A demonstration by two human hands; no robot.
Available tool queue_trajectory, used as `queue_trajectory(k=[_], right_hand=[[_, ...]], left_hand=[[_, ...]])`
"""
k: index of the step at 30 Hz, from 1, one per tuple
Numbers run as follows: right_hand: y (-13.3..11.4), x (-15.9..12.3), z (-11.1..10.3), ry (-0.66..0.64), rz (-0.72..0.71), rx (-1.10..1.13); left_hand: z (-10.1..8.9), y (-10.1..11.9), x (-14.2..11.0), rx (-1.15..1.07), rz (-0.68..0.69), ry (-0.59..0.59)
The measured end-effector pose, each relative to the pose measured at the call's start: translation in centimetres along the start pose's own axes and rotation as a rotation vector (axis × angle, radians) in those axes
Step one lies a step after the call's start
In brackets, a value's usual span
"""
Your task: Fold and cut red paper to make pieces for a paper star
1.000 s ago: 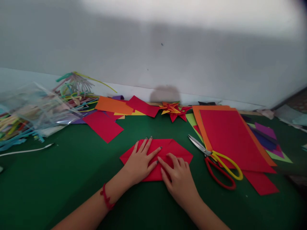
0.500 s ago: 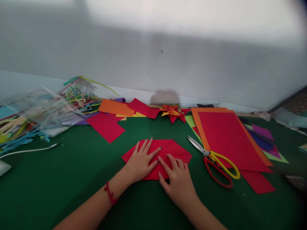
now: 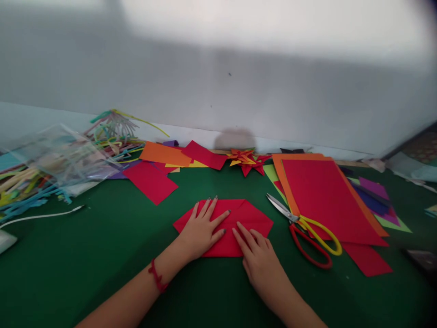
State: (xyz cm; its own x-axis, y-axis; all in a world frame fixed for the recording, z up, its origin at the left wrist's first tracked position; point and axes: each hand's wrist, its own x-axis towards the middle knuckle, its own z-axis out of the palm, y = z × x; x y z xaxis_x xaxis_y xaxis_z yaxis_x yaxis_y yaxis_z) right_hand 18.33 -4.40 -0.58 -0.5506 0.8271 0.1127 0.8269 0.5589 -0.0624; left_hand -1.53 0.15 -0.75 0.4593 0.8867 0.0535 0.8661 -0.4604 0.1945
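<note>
A folded sheet of red paper (image 3: 227, 239) lies flat on the green table (image 3: 112, 246), with pointed left and right ends and crease lines across it. Spread over its left half is my left hand (image 3: 201, 232), fingers stretched out and palm down, a red bracelet round the wrist. My right hand (image 3: 259, 259) rests at the paper's lower right, its fingertips touching the surface and its thumb partly tucked beneath. Neither hand grips anything. Part of the paper's left side is hidden under my left hand.
Scissors (image 3: 295, 221) with yellow and red handles lie right, partly over stacked red sheets (image 3: 327, 196). Folded paper stars (image 3: 246, 159) sit by the wall. Loose red paper pieces (image 3: 152, 182), a clear plastic bag (image 3: 64, 155) with colourful strips and a white cable (image 3: 44, 215) lie left.
My right hand has slid a little to the right and down over the red paper, its fingers drawn closer together. My left hand has stayed in place on the paper. The view shifted slightly.
</note>
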Motion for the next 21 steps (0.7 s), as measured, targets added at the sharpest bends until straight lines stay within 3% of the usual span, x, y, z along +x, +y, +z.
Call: queue_trajectory(k=[5, 11, 15, 21], right_hand=[[1.2, 0.1, -0.3, -0.037, -0.054, 0.034], [0.5, 1.5, -0.7, 0.047, 0.089, 0.173], [-0.6, 2.1, -0.3, 0.068, 0.003, 0.169], [-0.9, 2.3, 0.3, -0.032, -0.047, 0.171]], left_hand=[[0.1, 0.0, 0.0, 0.002, 0.003, 0.0], [0.3, -0.1, 0.0, 0.009, 0.014, 0.001], [0.3, -0.2, 0.0, 0.017, 0.02, 0.003], [0.4, -0.2, -0.1, 0.028, 0.024, 0.015]])
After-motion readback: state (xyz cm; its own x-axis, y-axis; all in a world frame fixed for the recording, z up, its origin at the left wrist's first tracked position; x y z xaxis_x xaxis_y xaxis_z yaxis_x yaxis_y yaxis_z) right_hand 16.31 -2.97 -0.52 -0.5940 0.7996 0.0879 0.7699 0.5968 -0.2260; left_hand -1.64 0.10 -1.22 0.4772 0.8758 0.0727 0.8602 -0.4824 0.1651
